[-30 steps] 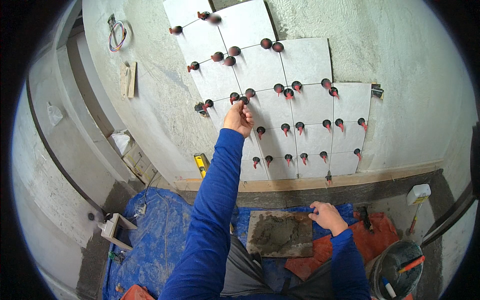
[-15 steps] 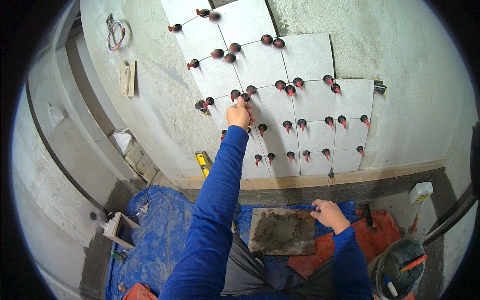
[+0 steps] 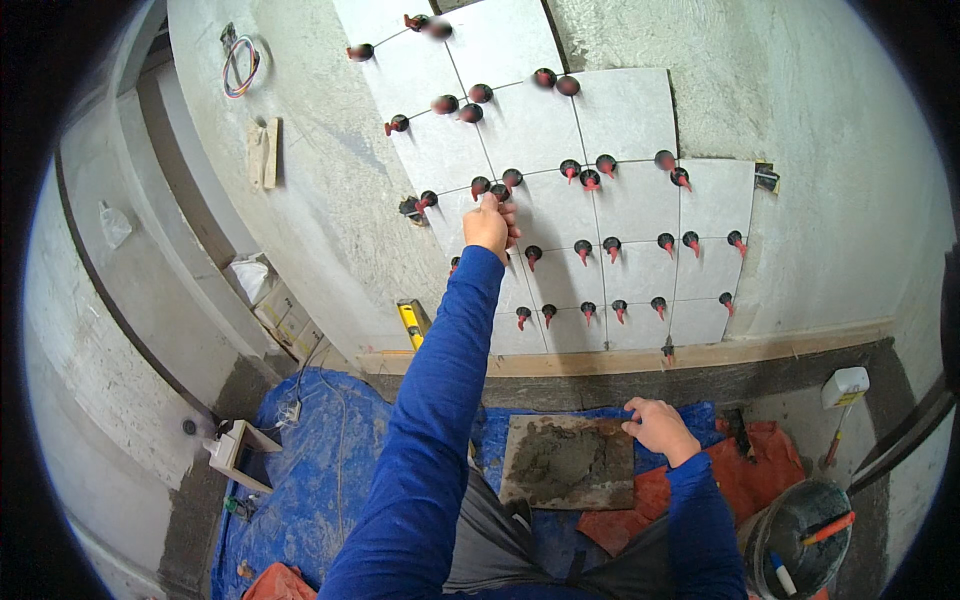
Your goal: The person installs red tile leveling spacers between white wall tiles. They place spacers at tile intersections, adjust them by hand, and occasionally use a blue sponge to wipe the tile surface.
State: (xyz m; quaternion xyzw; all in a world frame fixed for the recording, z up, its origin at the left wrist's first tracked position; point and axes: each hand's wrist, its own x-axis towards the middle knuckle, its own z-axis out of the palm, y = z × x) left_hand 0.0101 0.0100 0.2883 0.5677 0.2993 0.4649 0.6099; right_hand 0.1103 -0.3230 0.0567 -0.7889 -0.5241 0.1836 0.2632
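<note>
Left hand pinches clip on tiles; right hand, below tiles, is empty. Advisable: gentle turning, edges flush.

Left hand: turned at the wrist; thumb side, formerly at the lower left of the upper clip, now closer beneath it.
Lower clip, left edge of tiles: hidden by sleeve one second ago; now partly exposed.
View: swung slightly left, tiles appearing farther right.
</note>
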